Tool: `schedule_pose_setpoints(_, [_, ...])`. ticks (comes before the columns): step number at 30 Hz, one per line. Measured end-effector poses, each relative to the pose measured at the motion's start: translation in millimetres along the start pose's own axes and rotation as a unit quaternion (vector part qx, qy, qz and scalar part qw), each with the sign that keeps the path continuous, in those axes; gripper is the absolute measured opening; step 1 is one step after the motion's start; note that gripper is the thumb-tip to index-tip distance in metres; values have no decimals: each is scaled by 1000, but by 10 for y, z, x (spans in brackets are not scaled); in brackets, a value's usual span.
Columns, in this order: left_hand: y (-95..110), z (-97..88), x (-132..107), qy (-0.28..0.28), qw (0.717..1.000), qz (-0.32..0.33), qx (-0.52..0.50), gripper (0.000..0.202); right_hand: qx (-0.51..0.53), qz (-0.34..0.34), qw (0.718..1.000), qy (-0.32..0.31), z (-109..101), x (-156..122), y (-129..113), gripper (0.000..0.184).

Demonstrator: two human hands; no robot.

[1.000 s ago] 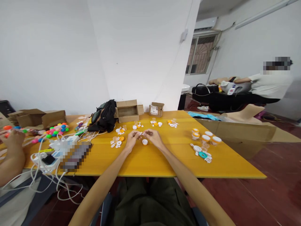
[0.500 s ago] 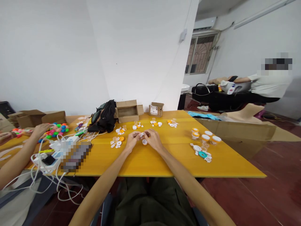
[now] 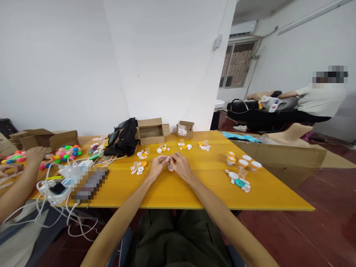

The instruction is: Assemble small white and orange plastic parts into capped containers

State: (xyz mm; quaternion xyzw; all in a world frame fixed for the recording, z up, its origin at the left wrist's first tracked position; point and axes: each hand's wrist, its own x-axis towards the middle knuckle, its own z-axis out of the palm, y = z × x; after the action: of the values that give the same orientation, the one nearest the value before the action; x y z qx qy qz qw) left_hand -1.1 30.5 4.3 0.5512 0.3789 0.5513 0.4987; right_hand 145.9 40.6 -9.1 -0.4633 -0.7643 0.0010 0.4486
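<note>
**Two hands work a small white piece [image 3: 168, 159] over a yellow table**

The largest thing here is the table [image 3: 178, 191], a glossy yellow-orange top. Next come the person's own hands: the left hand [image 3: 158, 165] and the right hand [image 3: 181, 165] face each other near its middle, fingers bent inward. Both grips are narrow, with thumb and fingertips drawn together on the small white piece; how each finger presses cannot be told.

Toward the right side, a group of capped tubs [image 3: 244, 163] stands upright, with white tops, orange rims and see-through bodies. Nearer the front edge lies a loose set of parts: a teal ring [image 3: 239, 183], a white disc [image 3: 233, 174], a clear cup [image 3: 243, 173] and white openwork bits. To the left of the hands is a similar set with an orange ring [image 3: 144, 164] and a white ring [image 3: 140, 169].

Smaller still, a round white part [image 3: 170, 168] sits just below the fingers, showing a touch of orange at its lower edge, partly covered by the right hand.

Smallest is the piece itself, held between the two hands' fingertips above that round part: bright white, with small dark gaps or markings; its full outline is hidden by the fingers.
</note>
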Motion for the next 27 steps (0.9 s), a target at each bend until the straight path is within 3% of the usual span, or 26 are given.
schedule_pose_setpoints(11, [17,-21,-2,5,1000,7,3,21,74,-11,997,-13,-28,-11,-16,19])
schedule_pose_setpoints(27, [-25,-51,7,-86,996,-19,-31,44,148,25,989,10,-41,1,38,18])
